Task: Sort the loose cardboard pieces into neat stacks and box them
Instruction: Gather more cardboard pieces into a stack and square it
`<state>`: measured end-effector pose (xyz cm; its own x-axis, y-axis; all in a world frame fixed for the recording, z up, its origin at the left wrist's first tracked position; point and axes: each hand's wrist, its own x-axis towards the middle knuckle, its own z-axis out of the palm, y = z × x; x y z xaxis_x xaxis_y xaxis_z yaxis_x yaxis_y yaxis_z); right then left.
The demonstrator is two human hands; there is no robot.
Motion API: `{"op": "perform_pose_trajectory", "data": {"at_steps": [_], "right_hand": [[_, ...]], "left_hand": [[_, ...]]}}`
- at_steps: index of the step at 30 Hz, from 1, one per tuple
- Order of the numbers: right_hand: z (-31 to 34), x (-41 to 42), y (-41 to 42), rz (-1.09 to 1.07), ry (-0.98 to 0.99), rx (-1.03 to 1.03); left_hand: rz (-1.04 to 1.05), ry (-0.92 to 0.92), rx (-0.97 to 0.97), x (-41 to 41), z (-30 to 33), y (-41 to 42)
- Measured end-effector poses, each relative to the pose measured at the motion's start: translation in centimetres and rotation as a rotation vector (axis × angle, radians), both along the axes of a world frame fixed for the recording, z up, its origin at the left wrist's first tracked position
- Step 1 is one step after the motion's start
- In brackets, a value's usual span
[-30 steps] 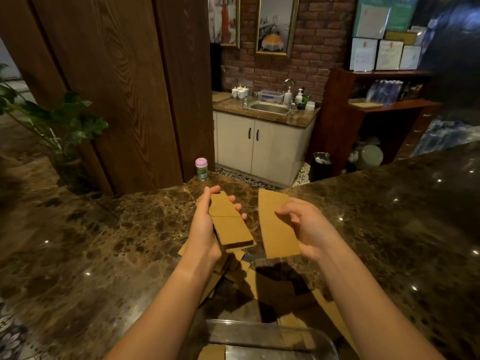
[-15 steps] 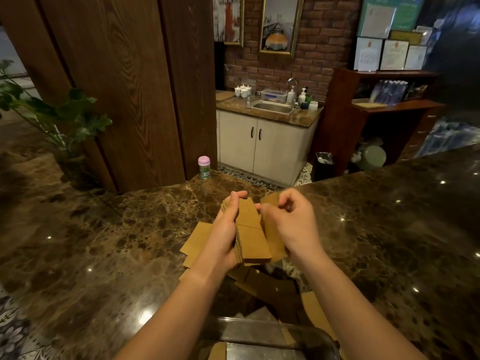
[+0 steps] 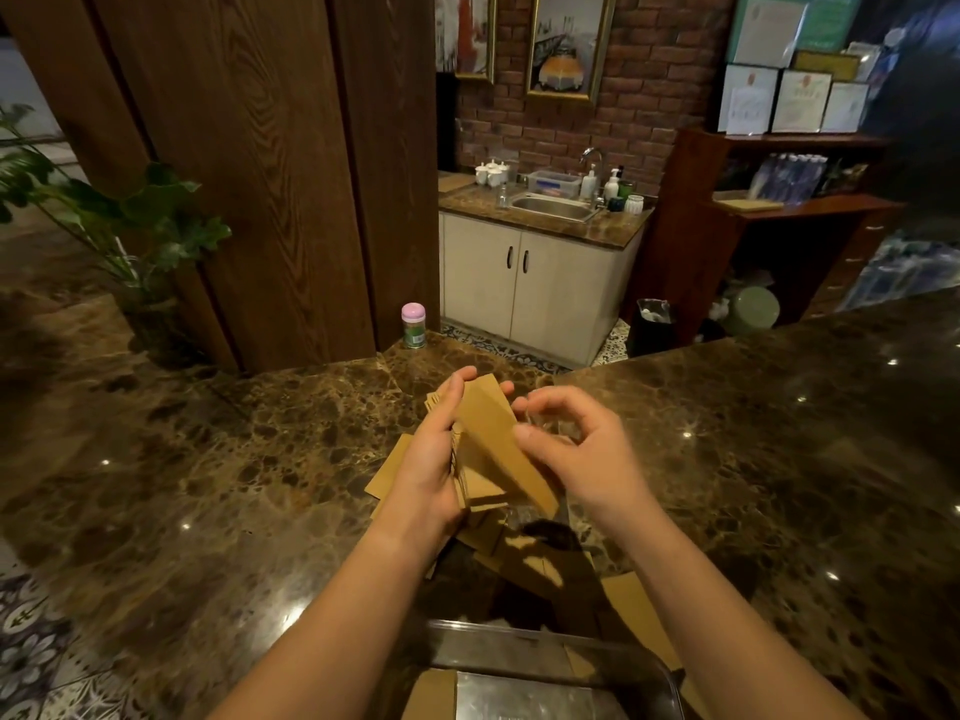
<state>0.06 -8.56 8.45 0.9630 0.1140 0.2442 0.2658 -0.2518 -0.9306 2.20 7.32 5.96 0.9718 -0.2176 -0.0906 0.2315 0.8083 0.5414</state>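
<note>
My left hand (image 3: pixel 426 470) grips a stack of brown cardboard pieces (image 3: pixel 488 449), held tilted above the dark marble counter (image 3: pixel 234 459). To the right of the stack is my right hand (image 3: pixel 576 449), fingers loosely curled and holding nothing, its thumb tip at the right edge of the top piece. Several loose cardboard pieces (image 3: pixel 634 610) lie scattered on the counter under and in front of my hands. A clear plastic box (image 3: pixel 550 652) sits at the near edge, with a cardboard piece (image 3: pixel 431 693) visible inside.
A small bottle with a pink cap (image 3: pixel 413 324) stands at the counter's far edge beside a wooden pillar (image 3: pixel 291 174). A potted plant (image 3: pixel 130 236) is at the far left. Beyond the counter's gap is a sink cabinet (image 3: pixel 535 283).
My right hand brought a single cardboard piece over to the stack in my left hand, laid it on top and let go. The stack is now tilted more upright.
</note>
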Motion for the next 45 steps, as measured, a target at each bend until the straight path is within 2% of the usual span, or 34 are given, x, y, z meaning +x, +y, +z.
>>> {"op": "perform_pose_trajectory", "data": {"at_steps": [2, 7, 11, 14, 16, 18, 22, 29, 33, 36, 37, 39, 42, 45], "right_hand": [[-0.5, -0.3, 0.8, -0.027, -0.027, -0.168], [-0.8, -0.3, 1.3, -0.134, 0.035, -0.366], [-0.1, 0.0, 0.6, -0.154, -0.066, -0.519], [0.8, 0.5, -0.1, -0.197, -0.077, -0.355], [1.3, 0.7, -0.7, -0.127, -0.048, -0.130], [1.6, 0.5, -1.2, -0.001, -0.057, -0.030], [0.9, 0.9, -1.9, 0.102, -0.187, -0.069], [-0.9, 1.9, -1.0, -0.009, -0.231, -0.171], [-1.2, 2.1, -0.8, 0.037, -0.160, -0.234], [-0.9, 1.4, -0.8, 0.140, -0.070, -0.035], [-0.8, 1.1, -0.9, 0.200, -0.070, -0.036], [-1.1, 0.6, -1.0, 0.329, -0.141, -0.266], [-2.3, 0.6, 0.0, 0.329, -0.451, -0.713], [-2.6, 0.7, 1.1, 0.254, -0.576, -0.813]], "left_hand": [[0.011, 0.010, 0.010, 0.0, 0.1, -0.2], [0.093, -0.005, -0.049, 0.3, -0.5, -0.1], [0.120, -0.009, 0.010, 0.8, -0.8, 0.6], [0.146, 0.067, 0.057, 1.3, -1.1, 1.5], [0.141, 0.117, 0.066, 1.4, -1.0, 1.9], [0.098, 0.150, 0.061, 1.4, -0.7, 2.1], [-0.036, 0.169, 0.142, 0.9, -0.2, 1.7], [-0.270, 0.106, 0.179, -0.5, 0.5, 0.3], [-0.138, -0.009, 0.201, -0.3, 0.2, -0.3], [-0.048, -0.014, 0.180, 0.2, 0.2, -0.4], [-0.026, 0.018, 0.174, 0.5, 0.3, -0.4], [0.002, 0.107, 0.165, 1.0, 0.4, -0.3], [0.004, 0.206, 0.143, 1.0, -0.1, -0.5], [-0.006, 0.164, 0.144, 0.8, -0.9, -0.7]]}}
